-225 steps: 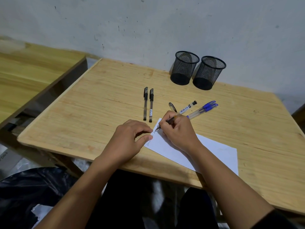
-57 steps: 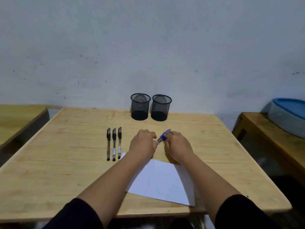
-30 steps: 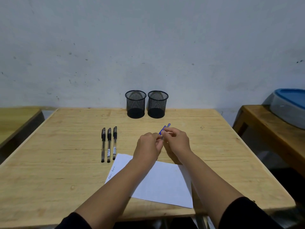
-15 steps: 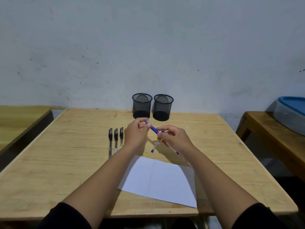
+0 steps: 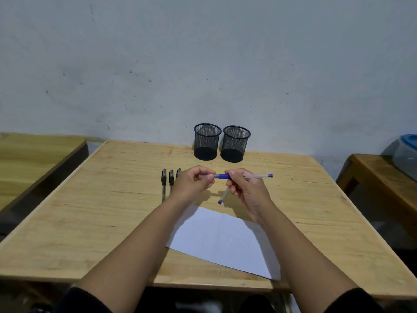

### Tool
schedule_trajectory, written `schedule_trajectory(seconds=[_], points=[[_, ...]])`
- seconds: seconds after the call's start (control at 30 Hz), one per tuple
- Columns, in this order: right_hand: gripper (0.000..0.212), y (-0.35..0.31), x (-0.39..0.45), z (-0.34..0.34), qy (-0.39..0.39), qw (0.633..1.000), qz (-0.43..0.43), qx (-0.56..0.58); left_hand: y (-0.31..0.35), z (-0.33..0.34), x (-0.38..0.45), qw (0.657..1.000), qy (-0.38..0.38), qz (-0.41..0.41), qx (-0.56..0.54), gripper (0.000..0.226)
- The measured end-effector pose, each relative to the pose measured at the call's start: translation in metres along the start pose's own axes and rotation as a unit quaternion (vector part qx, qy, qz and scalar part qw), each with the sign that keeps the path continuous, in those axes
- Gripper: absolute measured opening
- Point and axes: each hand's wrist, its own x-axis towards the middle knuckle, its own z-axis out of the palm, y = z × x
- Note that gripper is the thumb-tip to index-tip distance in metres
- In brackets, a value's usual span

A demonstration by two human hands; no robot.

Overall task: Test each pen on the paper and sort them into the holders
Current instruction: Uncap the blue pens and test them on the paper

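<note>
A blue pen [image 5: 248, 176] lies level in the air above the table, pinched at its capped left end by my left hand [image 5: 194, 184] and gripped mid-barrel by my right hand [image 5: 248, 188]. A second blue pen [image 5: 223, 196] sticks down out of my right hand's fingers. Three black pens [image 5: 167, 184] lie side by side on the table, partly behind my left hand. A white sheet of paper [image 5: 223, 240] lies below my hands. Two black mesh holders, left [image 5: 207, 141] and right [image 5: 235, 143], stand at the table's far edge.
The wooden table [image 5: 90, 211] stands against a grey wall. Another wooden table [image 5: 33, 159] is to the left. A wooden bench [image 5: 379, 177] on the right carries a plastic tub with a blue lid [image 5: 404, 152].
The blue pen has turned from a slant to level, its rear end now pointing right. Both hands have shifted slightly. The second blue pen still hangs from my right hand.
</note>
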Motion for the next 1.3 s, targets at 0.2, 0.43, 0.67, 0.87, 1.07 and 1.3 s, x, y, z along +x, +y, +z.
schedule_trajectory(seconds=[0.2,0.43,0.67,0.87,1.07,1.3], points=[[0.017,0.013,-0.007,0.006,0.020,0.992,-0.091,-0.083,0.004,-0.006,0.005,0.998,-0.015,-0.054,-0.019,0.015],[0.014,0.007,-0.008,-0.002,0.039,0.985,-0.126,-0.112,0.013,0.009,0.016,0.995,-0.015,-0.084,-0.057,0.012],[0.016,-0.002,-0.015,-0.044,0.126,0.985,-0.100,-0.057,0.008,-0.039,0.038,0.977,0.183,-0.074,0.076,0.011],[0.013,0.006,-0.008,-0.022,0.091,0.995,-0.041,-0.021,0.005,-0.007,0.030,0.947,0.023,0.014,0.319,0.006],[0.016,0.013,-0.015,-0.018,0.084,0.996,0.004,0.030,-0.020,0.000,0.030,0.934,-0.012,-0.008,0.357,0.007],[0.013,0.015,-0.021,-0.008,0.059,0.997,0.020,0.034,-0.028,-0.004,0.022,0.928,-0.010,0.016,0.373,0.012]])
